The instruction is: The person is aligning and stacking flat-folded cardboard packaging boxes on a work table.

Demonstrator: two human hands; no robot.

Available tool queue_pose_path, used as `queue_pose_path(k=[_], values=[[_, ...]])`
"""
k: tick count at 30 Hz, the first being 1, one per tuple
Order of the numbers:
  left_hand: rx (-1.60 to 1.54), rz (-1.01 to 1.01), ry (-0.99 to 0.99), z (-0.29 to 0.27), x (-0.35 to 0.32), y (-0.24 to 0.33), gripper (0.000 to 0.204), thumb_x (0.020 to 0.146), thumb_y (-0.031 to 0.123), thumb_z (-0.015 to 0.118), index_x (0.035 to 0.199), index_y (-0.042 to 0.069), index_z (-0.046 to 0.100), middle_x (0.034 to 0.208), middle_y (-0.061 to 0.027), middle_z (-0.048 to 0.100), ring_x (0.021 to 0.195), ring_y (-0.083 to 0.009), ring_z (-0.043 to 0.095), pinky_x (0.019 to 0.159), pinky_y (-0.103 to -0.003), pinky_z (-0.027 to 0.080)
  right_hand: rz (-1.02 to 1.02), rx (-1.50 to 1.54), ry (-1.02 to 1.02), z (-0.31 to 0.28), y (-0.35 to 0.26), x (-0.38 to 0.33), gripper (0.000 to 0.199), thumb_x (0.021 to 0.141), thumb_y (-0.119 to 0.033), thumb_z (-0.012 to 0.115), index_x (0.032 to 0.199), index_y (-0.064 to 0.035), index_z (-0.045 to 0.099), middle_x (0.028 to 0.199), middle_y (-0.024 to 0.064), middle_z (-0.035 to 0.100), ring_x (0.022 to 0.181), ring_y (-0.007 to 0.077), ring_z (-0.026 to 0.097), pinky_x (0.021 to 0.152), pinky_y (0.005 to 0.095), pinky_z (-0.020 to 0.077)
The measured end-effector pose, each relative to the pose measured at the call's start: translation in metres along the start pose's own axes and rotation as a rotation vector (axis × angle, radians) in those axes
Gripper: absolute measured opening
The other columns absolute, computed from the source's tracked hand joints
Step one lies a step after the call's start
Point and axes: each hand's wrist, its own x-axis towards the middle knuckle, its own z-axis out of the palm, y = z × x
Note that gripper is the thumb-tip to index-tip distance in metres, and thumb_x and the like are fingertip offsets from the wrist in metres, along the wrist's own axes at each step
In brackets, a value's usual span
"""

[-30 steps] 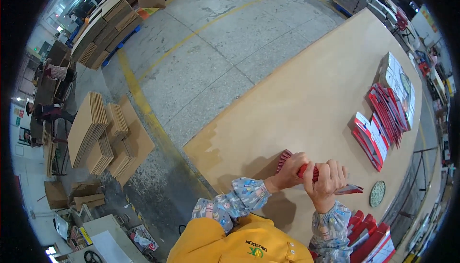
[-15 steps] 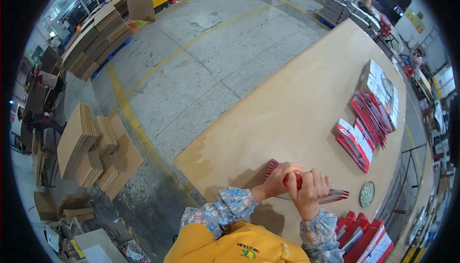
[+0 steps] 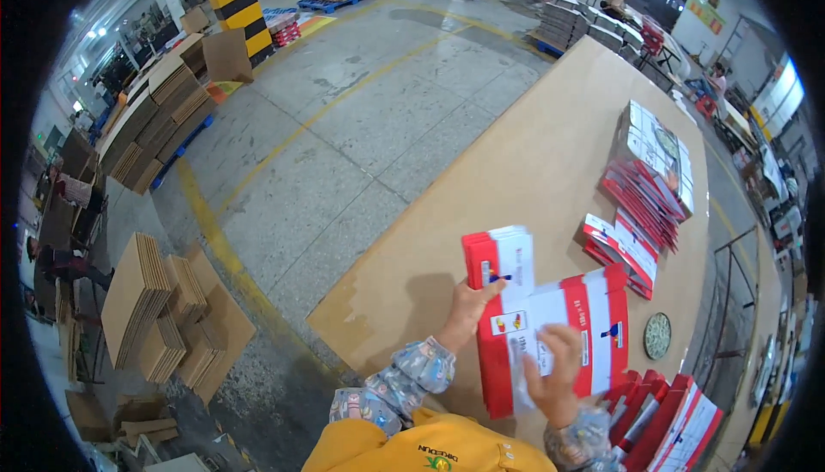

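We look down on a grey floor [image 3: 344, 141] crossed by yellow lines, with a tan tabletop [image 3: 481, 201] reaching across it toward the upper right. At upper left, we see a tall cardboard stack [image 3: 159, 115] on a blue pallet; nearer, brown sheets [image 3: 142, 300] lean beside the tabletop. At its near end, the red-and-white cartons [image 3: 550, 304] lie flat and layered in front of the person's yellow top [image 3: 404, 450]. Close by at lower right, we spot folded packs [image 3: 675, 429], while more red packs [image 3: 640, 205] lie farther up the tabletop, against a pale bundle [image 3: 657, 150]. The left hand [image 3: 464, 313] grasps the cartons by their left edge, thumb on top. The right hand [image 3: 557, 376] is over them, its fingers released and loosely curved; we cannot tell whether they touch. Near the cartons' right side sits a round, speckled green dish [image 3: 657, 336].
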Motion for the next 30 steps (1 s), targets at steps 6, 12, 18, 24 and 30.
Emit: queue_pose_path(k=[6, 12, 18, 24, 30], values=[[0.113, -0.139, 0.168, -0.068, 0.049, -0.098, 0.027, 0.078, 0.014, 0.075, 0.098, -0.003, 0.067, 0.087, -0.0091, 0.069, 0.075, -0.0169, 0.066, 0.066, -0.032, 0.054, 0.147, -0.143, -0.415, 0.109, 0.064, -0.116, 0.065, 0.076, -0.041, 0.069, 0.125, -0.0027, 0.047, 0.126, 0.0189, 0.045, 0.118, 0.0375, 0.041, 0.097, 0.0544, 0.0296], [0.355, -0.101, 0.327, -0.087, 0.052, -0.119, 0.031, 0.073, 0.021, 0.077, 0.091, -0.003, 0.069, 0.080, -0.0096, 0.070, 0.069, -0.0154, 0.067, 0.060, -0.031, 0.052, 0.266, -0.116, -0.536, 0.150, 0.082, -0.155, 0.082, 0.077, -0.050, 0.064, 0.138, -0.0033, 0.034, 0.141, 0.0203, 0.031, 0.131, 0.0389, 0.027, 0.104, 0.0633, 0.0160], [0.419, -0.065, 0.406, -0.093, 0.050, -0.125, 0.035, 0.070, 0.026, 0.079, 0.089, -0.002, 0.069, 0.079, -0.0116, 0.070, 0.069, -0.0189, 0.068, 0.062, -0.033, 0.053, 0.233, -0.201, -0.370, 0.175, 0.076, -0.173, 0.073, 0.076, -0.039, 0.063, 0.134, -0.0034, 0.038, 0.140, 0.0203, 0.032, 0.131, 0.0399, 0.028, 0.105, 0.0643, 0.0129], [0.470, -0.037, 0.407, -0.084, 0.048, -0.119, 0.031, 0.073, 0.021, 0.077, 0.093, -0.002, 0.068, 0.081, -0.0099, 0.070, 0.070, -0.0155, 0.067, 0.064, -0.031, 0.053, 0.227, -0.287, -0.367, 0.179, 0.075, -0.174, 0.070, 0.075, -0.036, 0.063, 0.133, -0.0042, 0.039, 0.137, 0.0196, 0.034, 0.132, 0.0391, 0.028, 0.104, 0.0647, 0.0138], [0.494, -0.055, 0.413, -0.103, 0.056, -0.133, 0.032, 0.071, 0.025, 0.078, 0.089, 0.000, 0.070, 0.080, -0.0106, 0.070, 0.070, -0.0179, 0.067, 0.064, -0.033, 0.052, 0.381, 0.034, -0.517, 0.156, 0.082, -0.153, 0.079, 0.071, -0.048, 0.067, 0.133, -0.0054, 0.041, 0.138, 0.0195, 0.034, 0.131, 0.0382, 0.028, 0.103, 0.0621, 0.0181]])
